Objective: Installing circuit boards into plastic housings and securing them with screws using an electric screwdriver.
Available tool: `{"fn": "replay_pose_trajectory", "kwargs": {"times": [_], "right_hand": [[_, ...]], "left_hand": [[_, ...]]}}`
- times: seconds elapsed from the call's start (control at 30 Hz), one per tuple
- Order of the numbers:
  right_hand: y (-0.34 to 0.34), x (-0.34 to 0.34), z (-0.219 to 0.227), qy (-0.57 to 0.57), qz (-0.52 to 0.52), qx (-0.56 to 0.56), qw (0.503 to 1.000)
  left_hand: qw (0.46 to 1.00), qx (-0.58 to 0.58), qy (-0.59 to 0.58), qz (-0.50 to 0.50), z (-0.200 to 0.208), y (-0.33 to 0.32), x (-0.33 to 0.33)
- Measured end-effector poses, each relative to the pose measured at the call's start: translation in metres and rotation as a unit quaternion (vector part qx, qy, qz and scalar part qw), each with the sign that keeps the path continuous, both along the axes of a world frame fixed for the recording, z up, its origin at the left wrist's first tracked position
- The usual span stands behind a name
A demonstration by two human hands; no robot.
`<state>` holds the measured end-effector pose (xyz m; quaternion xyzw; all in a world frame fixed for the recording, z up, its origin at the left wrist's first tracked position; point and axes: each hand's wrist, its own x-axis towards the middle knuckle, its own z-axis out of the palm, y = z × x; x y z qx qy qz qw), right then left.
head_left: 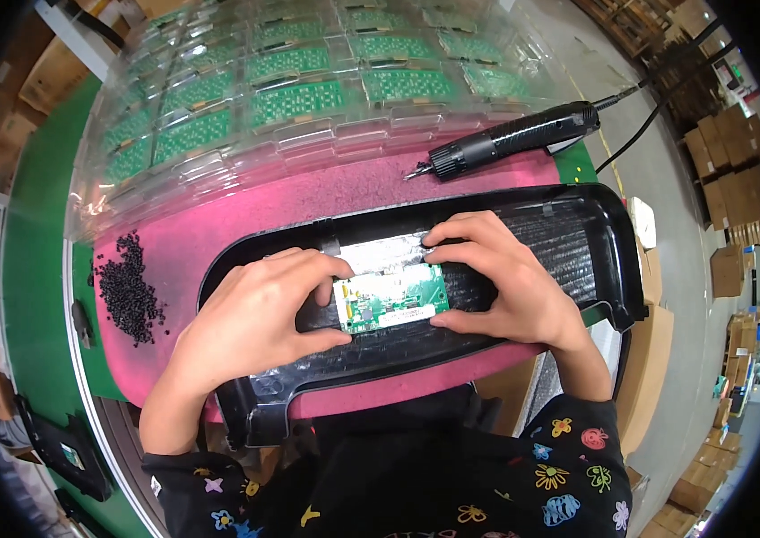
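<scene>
Circuit board, green, one: between our two hands, over the hollow of a black plastic shell. Whether it rests on the shell floor, we cannot tell.

Left hand: thumb and forefinger parted across the board's left end, gripping its corners. Right hand: thumb and fingers likewise parted, holding the right end.

Silver panel, one: just beyond the board, between our fingertips; whether joined to it, we cannot tell.

Progress, by our judgement: board brought to the shell, positioning in hand. Fastening appears outstanding; we see no screw in the board, though our fingers hide its corners.

Electric screwdriver, black, corded: lying unheld beyond the right fingers, bit pointing leftward.

Small black pieces, probably screws, one loose heap: well to the left of the left fingers.

Clear plastic tray: beyond both sets of fingers, with rows of further green boards in it.

Surface: pink mat under shell, heap and tool, spread on a green worktop that shows left of our fingers.

Room: grey floor and stacked cardboard boxes, well off to the right of the right fingers.
</scene>
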<state>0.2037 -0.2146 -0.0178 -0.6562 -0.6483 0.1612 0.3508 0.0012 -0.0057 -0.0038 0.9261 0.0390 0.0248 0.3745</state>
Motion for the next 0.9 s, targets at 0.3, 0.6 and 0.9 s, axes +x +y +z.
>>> {"fn": "replay_pose_trajectory", "kwargs": {"times": [0.3, 0.6, 0.9], "right_hand": [[0.001, -0.001, -0.004, -0.002, -0.001, -0.007, 1.000], [0.003, -0.003, 0.008, -0.035, 0.001, -0.049, 0.998], [-0.021, 0.057, 0.042, -0.356, -0.355, 0.049, 0.863]], "left_hand": [[0.999, 0.034, 0.030, 0.001, 0.003, -0.001, 0.002], [0.998, 0.028, -0.050, -0.002, 0.002, 0.000, -0.007], [0.889, 0.187, -0.043, 0.416, 0.021, 0.091, -0.072]]}}
